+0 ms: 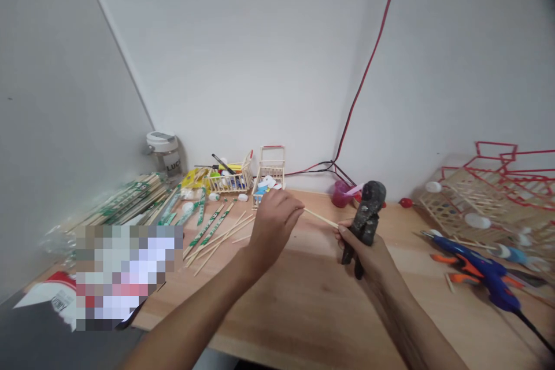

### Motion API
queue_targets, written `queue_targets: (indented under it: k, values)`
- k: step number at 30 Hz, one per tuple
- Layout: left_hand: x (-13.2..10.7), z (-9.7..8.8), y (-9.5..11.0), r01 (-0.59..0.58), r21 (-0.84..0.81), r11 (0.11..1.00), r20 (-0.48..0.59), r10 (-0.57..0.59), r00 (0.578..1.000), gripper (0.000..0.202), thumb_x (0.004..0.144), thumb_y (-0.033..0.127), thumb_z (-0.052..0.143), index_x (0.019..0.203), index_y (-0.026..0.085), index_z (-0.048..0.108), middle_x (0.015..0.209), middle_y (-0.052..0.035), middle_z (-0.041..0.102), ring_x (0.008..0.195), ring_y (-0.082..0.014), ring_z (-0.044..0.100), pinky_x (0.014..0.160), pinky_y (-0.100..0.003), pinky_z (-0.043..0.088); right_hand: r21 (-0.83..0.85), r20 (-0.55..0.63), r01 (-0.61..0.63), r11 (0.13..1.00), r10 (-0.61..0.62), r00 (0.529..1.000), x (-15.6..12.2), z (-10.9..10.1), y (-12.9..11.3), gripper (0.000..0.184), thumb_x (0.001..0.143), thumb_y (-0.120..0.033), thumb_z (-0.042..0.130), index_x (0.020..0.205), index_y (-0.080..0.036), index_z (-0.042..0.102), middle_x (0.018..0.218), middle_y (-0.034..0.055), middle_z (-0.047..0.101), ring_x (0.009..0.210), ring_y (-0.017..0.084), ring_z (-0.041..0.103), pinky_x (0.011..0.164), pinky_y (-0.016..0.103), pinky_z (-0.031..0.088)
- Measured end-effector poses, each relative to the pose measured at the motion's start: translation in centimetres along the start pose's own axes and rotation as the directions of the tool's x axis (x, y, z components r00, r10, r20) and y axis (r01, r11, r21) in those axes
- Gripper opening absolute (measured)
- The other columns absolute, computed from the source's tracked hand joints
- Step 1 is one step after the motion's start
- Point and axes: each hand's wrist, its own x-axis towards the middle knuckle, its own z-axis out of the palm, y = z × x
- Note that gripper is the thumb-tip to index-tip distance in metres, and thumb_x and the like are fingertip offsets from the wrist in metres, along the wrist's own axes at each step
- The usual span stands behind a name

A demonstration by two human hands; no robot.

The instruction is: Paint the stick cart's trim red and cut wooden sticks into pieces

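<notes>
My left hand (pixel 273 225) pinches one end of a thin wooden stick (pixel 321 218) above the wooden tabletop. The stick's far end runs towards the jaws of dark, heavy pliers (pixel 366 219), which my right hand (pixel 368 248) grips upright by the handles. The jaws partly hide the stick's far end, so I cannot tell whether they close on it. Both hands are close together, and no other person's hand shows.
Wrapped chopsticks (pixel 130 202) and loose sticks (pixel 217 237) lie at the left, with small stick baskets (pixel 271 167) behind them. A blue-and-orange glue gun (pixel 481 272) and a red-trimmed stick lattice (pixel 489 202) sit at the right. A pixelated patch covers the front left.
</notes>
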Motion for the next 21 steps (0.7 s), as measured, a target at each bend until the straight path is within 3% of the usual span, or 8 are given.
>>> queue_targets:
  k: [2,3,5,6,8,11,13,21]
  values:
    - [-0.9,1.0,0.4,0.175,-0.236,0.956,0.002,-0.179,0.984,0.017,0.086,0.027,0.056,0.083,0.016,0.069,0.086,-0.0067,0.067,0.085,-0.0175,0.058,0.081,-0.03,0.045,0.103,-0.035,0.006,0.995,-0.002,0.999,0.0,0.2,0.0,0.034,0.062,-0.042,0.08,0.082,-0.019,0.066,0.069,0.0015,0.065,0.055,0.014,0.056,0.045,0.025,0.046]
    - [-1.2,1.6,0.5,0.298,-0.362,0.883,0.092,-0.284,0.954,0.017,0.083,0.028,0.059,0.085,0.015,0.07,0.08,-0.0057,0.066,0.076,-0.0159,0.058,0.072,-0.028,0.046,0.14,-0.051,0.013,0.99,-0.005,0.999,-0.1,0.3,-0.1,0.034,0.062,-0.041,0.081,0.082,-0.019,0.066,0.07,0.0017,0.065,0.055,0.014,0.056,0.045,0.025,0.046]
    - [-1.3,2.9,0.6,0.513,-0.566,0.646,0.268,-0.444,0.855,0.029,0.08,0.029,0.062,0.103,0.011,0.067,0.069,-0.0028,0.063,0.06,-0.0128,0.055,0.06,-0.026,0.045,0.163,-0.065,0.012,0.986,-0.002,0.998,-0.5,0.9,-0.3,0.035,0.062,-0.041,0.081,0.082,-0.018,0.065,0.071,0.002,0.064,0.055,0.013,0.054,0.044,0.024,0.045]
    - [-1.2,3.6,0.6,0.549,-0.631,0.548,0.309,-0.473,0.825,0.036,0.079,0.03,0.062,0.109,0.009,0.064,0.067,-0.0019,0.062,0.058,-0.0118,0.054,0.059,-0.026,0.045,0.157,-0.065,0.009,0.988,0.001,0.998,-0.8,1.2,-0.4,0.035,0.062,-0.042,0.081,0.082,-0.018,0.065,0.07,0.0018,0.063,0.054,0.013,0.054,0.043,0.023,0.044]
    - [-0.7,4.6,0.6,0.511,-0.726,0.46,0.285,-0.476,0.832,0.037,0.079,0.033,0.063,0.105,0.007,0.065,0.066,-0.0015,0.06,0.056,-0.0099,0.054,0.059,-0.024,0.045,0.131,-0.051,-0.001,0.991,0.008,0.999,-1.4,1.8,-0.6,0.036,0.063,-0.044,0.08,0.083,-0.018,0.065,0.067,0.001,0.062,0.053,0.013,0.052,0.041,0.023,0.043]
    - [0.3,5.3,0.5,0.43,-0.796,0.426,0.216,-0.463,0.86,0.031,0.08,0.036,0.06,0.089,0.007,0.067,0.064,-0.0018,0.059,0.054,-0.0081,0.053,0.057,-0.022,0.044,0.095,-0.011,-0.005,0.995,0.006,1.0,-2.0,2.4,-0.3,0.038,0.063,-0.045,0.079,0.085,-0.017,0.065,0.065,0.0009,0.061,0.054,0.013,0.052,0.042,0.023,0.044]
    - [0.7,5.5,0.1,0.418,-0.815,0.4,0.221,-0.452,0.864,0.032,0.08,0.038,0.06,0.088,0.008,0.068,0.063,-0.0013,0.058,0.054,-0.0079,0.052,0.056,-0.021,0.043,0.087,0.036,-0.001,0.996,-0.002,0.999,-2.2,2.4,0.1,0.038,0.065,-0.044,0.078,0.086,-0.016,0.065,0.068,0.0022,0.062,0.057,0.014,0.054,0.047,0.024,0.045]
    - [0.8,4.7,-1.2,0.399,-0.811,0.428,0.265,-0.34,0.902,0.034,0.078,0.035,0.064,0.099,0.008,0.068,0.075,-0.004,0.062,0.058,-0.0078,0.053,0.055,-0.02,0.042,0.011,0.15,-0.066,0.998,0.064,0.987,-2.6,2.6,0.3,0.037,0.069,-0.045,0.076,0.088,-0.015,0.065,0.068,0.0022,0.063,0.061,0.015,0.056,0.053,0.025,0.045]
